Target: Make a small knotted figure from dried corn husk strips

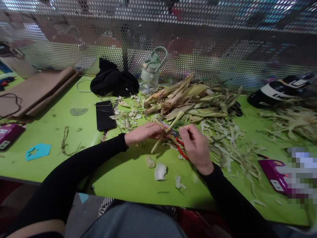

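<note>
My left hand [147,131] reaches in from the left, its fingers closed on narrow folded strips of dried corn husk [175,121] that cross each other. One end of the strips points up and right, another down and left. In my right hand [196,145] are red-handled pliers [182,152], the two handles spread apart. Their dark metal head meets the husk strips beside my left fingertips; the jaw tips are partly hidden there. Below my hands, pale husk scraps [160,171] lie on the green table [119,178].
Behind my hands lies a heap of dried corn husks [178,96], with shredded strips [230,142] to the right. A phone [105,115], black cloth [114,79], green-lidded bottle [150,71] and black bottle [272,92] stand or lie around. A perforated metal screen [99,36] borders the back.
</note>
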Demonstrator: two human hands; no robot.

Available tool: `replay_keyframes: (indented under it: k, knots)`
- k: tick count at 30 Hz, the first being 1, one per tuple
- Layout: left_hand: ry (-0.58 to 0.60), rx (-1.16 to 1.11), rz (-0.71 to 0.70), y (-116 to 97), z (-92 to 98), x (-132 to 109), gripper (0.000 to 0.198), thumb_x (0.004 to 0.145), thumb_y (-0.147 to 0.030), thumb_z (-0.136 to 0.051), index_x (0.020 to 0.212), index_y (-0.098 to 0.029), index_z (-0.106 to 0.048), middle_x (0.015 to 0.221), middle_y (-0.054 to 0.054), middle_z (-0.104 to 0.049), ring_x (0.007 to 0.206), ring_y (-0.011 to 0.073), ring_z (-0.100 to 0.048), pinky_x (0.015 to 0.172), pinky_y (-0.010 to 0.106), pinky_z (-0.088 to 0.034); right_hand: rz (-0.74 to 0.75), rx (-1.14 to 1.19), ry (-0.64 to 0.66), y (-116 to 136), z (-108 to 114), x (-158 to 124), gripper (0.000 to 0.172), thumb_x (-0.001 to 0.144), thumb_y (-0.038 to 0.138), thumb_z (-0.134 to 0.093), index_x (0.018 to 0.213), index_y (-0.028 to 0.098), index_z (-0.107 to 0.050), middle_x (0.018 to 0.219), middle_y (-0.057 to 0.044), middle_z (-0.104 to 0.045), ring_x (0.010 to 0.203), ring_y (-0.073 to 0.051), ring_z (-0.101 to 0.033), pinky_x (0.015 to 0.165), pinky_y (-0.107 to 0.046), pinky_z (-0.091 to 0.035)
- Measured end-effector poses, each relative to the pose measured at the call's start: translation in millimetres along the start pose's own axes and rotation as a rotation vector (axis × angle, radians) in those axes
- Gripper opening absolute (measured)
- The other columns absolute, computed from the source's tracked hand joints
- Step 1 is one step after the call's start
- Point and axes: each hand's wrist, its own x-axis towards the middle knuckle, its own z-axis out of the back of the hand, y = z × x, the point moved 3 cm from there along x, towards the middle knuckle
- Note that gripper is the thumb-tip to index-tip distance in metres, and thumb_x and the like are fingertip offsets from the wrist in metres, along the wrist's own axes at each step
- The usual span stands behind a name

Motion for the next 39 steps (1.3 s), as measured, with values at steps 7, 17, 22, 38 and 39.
replay_keyframes:
  k: [7, 17, 22, 38, 39]
  knots:
    - [0.117, 0.03, 0.011, 7.9, -15.5, -0.4, 0.02, 0.09, -0.034, -0.057, 0.091, -0.013, -0.058, 0.08, 0.001, -0.059, 0.069, 0.0102, -0.055, 0.067, 0.025, -0.047, -0.119, 0.234, 0.208, -9.2, -7.5, 8.5, 0.031, 0.09, 0.05, -0.059, 0.101, 0.022, -0.066, 0.097, -0.005, -0.067, 0.079, -0.018, -0.062, 0.068, -0.03, -0.049]
    - [0.107, 0.422, 0.013, 7.2, -26.3, -5.3, 0.026, 0.089, -0.039, -0.05, 0.082, -0.015, -0.055, 0.069, -0.001, -0.052, 0.059, 0.0098, -0.044, 0.052, 0.023, -0.034, -0.278, 0.491, 0.229, -10.8, -23.7, 0.6, 0.026, 0.083, 0.046, -0.069, 0.077, 0.021, -0.063, 0.07, 0.003, -0.056, 0.061, -0.012, -0.05, 0.056, -0.024, -0.043]
    - [0.114, 0.415, -0.081, 2.8, -27.8, -6.6, 0.023, 0.092, -0.037, -0.049, 0.087, -0.016, -0.055, 0.075, -0.001, -0.055, 0.065, 0.011, -0.048, 0.06, 0.024, -0.037, -0.445, 0.652, 0.092, -18.2, -23.4, 0.6, 0.03, 0.08, 0.048, -0.068, 0.071, 0.022, -0.056, 0.059, 0.005, -0.05, 0.048, -0.01, -0.043, 0.043, -0.022, -0.037]
    - [0.524, -0.465, 0.086, 1.5, -33.9, -17.2, 0.028, 0.085, -0.017, -0.054, 0.11, -0.015, -0.068, 0.101, 0.009, -0.073, 0.099, 0.0192, -0.07, 0.095, 0.035, -0.054, -0.412, 0.725, 0.354, -21.4, -0.7, 13.1, 0.035, 0.068, 0.05, -0.069, 0.047, 0.023, -0.059, 0.052, -0.003, -0.05, 0.051, -0.017, -0.047, 0.052, -0.034, -0.04]
    - [0.507, -0.426, 0.087, 1.5, -35.4, -17.4, 0.025, 0.086, -0.016, -0.058, 0.108, -0.015, -0.068, 0.099, 0.008, -0.073, 0.095, 0.0179, -0.07, 0.092, 0.033, -0.056, -0.397, 0.74, 0.375, -22.3, -0.9, 12.9, 0.036, 0.067, 0.051, -0.07, 0.046, 0.023, -0.06, 0.052, -0.003, -0.05, 0.051, -0.017, -0.047, 0.052, -0.034, -0.04]
